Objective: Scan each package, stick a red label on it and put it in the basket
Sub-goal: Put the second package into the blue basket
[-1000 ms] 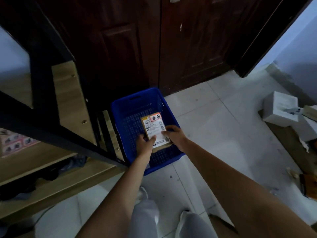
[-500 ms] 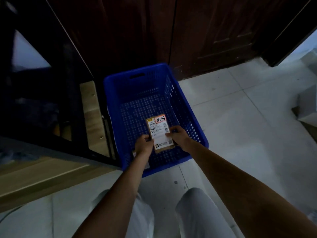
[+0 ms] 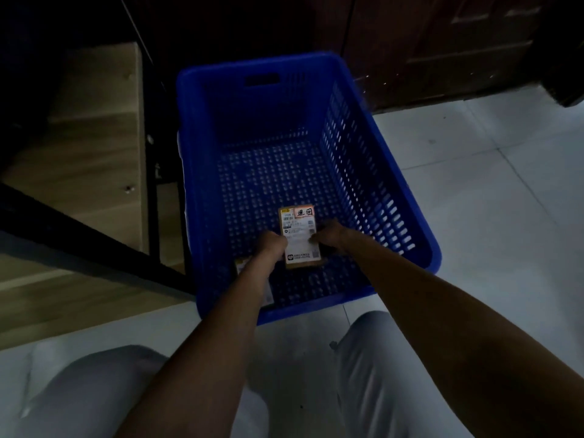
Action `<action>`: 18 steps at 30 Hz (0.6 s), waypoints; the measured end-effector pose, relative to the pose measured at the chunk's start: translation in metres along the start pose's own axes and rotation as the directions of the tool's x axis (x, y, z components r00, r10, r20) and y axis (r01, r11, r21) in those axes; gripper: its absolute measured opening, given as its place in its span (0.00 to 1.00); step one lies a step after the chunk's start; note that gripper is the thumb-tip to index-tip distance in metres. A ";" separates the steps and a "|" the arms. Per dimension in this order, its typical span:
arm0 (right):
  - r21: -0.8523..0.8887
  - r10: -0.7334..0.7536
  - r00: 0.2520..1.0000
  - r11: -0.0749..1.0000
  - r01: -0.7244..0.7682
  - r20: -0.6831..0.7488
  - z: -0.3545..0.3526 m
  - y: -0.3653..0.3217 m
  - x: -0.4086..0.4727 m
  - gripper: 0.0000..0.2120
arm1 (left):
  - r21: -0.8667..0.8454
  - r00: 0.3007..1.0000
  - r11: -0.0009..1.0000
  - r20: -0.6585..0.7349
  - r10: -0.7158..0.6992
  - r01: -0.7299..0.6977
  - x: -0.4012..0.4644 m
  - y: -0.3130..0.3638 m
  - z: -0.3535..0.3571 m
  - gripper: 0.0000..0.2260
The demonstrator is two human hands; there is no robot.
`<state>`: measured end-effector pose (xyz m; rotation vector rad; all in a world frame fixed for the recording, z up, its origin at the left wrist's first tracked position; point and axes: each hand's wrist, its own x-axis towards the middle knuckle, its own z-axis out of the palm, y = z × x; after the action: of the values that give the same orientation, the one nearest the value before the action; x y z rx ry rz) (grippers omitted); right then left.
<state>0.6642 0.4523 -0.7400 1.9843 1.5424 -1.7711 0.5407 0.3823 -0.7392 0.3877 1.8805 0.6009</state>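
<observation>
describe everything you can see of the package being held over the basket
The package is a small flat brown cardboard box, its top face mostly covered by a white shipping label with barcodes. A red label with two black characters sits at its far right corner. It lies roughly level, low inside the blue basket near the front wall. The left hand and right hand grip its two long sides.

At seven o'clock in the basket [image 3: 410, 235], a second package [image 3: 241, 266] lies mostly hidden under the left forearm. The held package [image 3: 300, 241] shows print too small to read.

Blue perforated basket [image 3: 373, 197]; tan package [image 3: 300, 238], white label, red sticker [image 3: 304, 212].
</observation>
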 end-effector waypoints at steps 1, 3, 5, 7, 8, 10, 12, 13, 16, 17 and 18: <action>-0.034 0.006 1.000 0.999 -0.006 0.019 0.002 0.002 0.008 0.20 | -0.029 1.000 0.999 0.016 -0.017 0.017 0.004 -0.003 0.001 0.06; -0.092 0.020 0.999 0.996 -0.016 0.046 0.005 0.006 0.020 0.21 | -0.066 0.998 0.997 0.046 -0.042 0.045 0.015 -0.010 0.006 0.12; -0.164 0.031 0.998 0.986 -0.020 0.061 0.008 0.009 0.029 0.23 | -0.068 0.996 0.996 0.069 -0.048 0.053 0.020 -0.013 0.012 0.12; -0.264 0.057 0.997 0.964 -0.041 0.055 0.011 0.013 0.037 0.26 | -0.036 0.992 0.997 0.106 -0.064 0.069 0.027 -0.016 0.019 0.12; -0.290 0.078 0.995 0.956 -0.055 0.066 0.012 0.014 0.042 0.27 | -0.012 0.989 0.997 0.127 -0.080 0.082 0.029 -0.017 0.022 0.12; -0.303 0.139 0.983 0.948 -0.098 0.119 0.013 0.014 0.048 0.24 | 0.041 0.982 0.995 0.160 -0.096 0.090 0.033 -0.016 0.023 0.12; -0.344 0.187 0.968 0.931 -0.120 0.168 0.016 0.012 0.053 0.23 | 0.082 0.975 0.990 0.180 -0.131 0.117 0.035 -0.015 0.021 0.11; -0.368 0.206 0.962 0.921 -0.128 0.180 0.018 0.011 0.054 0.23 | 0.106 0.973 0.986 0.183 -0.143 0.125 0.038 -0.014 0.020 0.10; -0.464 0.256 0.943 0.875 -0.134 0.212 0.026 0.009 0.056 0.23 | 0.161 0.958 0.969 0.188 -0.218 0.188 0.042 -0.021 0.016 0.11; -0.508 0.270 0.938 0.852 -0.126 0.220 0.028 0.011 0.057 0.23 | 0.181 0.949 0.960 0.195 -0.246 0.212 0.047 -0.025 0.015 0.13; -0.531 0.270 0.938 0.839 -0.117 0.219 0.030 0.012 0.058 0.24 | 0.204 0.942 0.952 0.199 -0.269 0.229 0.049 -0.027 0.014 0.13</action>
<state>0.6418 0.4630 -0.8017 1.4914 1.4546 -1.3124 0.5359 0.3890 -0.7960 0.3106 1.7331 0.2081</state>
